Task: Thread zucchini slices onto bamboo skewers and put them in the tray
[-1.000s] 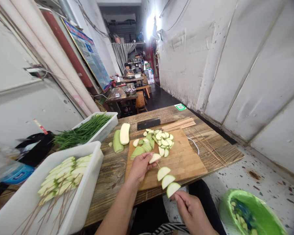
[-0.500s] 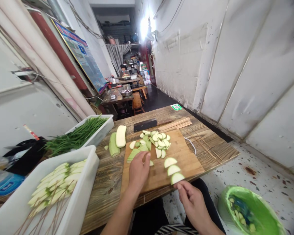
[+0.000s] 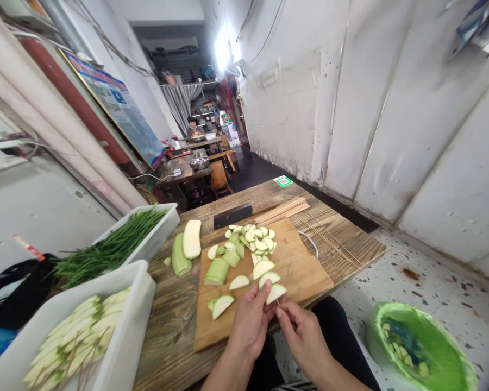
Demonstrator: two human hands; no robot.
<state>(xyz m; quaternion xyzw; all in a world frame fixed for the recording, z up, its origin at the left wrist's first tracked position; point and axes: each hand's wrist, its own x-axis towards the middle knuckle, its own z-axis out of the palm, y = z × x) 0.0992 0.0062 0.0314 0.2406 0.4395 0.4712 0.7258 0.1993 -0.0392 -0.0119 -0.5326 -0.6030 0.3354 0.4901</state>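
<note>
Over the near edge of the wooden cutting board (image 3: 295,266), my right hand (image 3: 305,334) pinches the low end of a thin skewer (image 3: 277,302). Several half-round pale green squash slices (image 3: 276,294) are threaded along it. My left hand (image 3: 248,320) is closed beside them, its thumb against the lower slices. Loose half slices (image 3: 223,307) lie on the board to the left of that hand. Behind them sit a fanned stack of slices (image 3: 217,271) and a heap of smaller cut pieces (image 3: 261,239).
Two squash pieces (image 3: 192,239) lie left of the board. A cleaver (image 3: 233,216) and bamboo skewers (image 3: 283,210) lie behind it. White tubs hold skewered slices (image 3: 79,331) and green stalks (image 3: 114,236). A green-lined bin (image 3: 444,342) stands right. Someone sits far back (image 3: 195,127).
My left hand has moved right from the loose slices to the skewered ones, leaving half slices on the board. The skewer has shifted left with my right hand. The view has turned slightly right.
</note>
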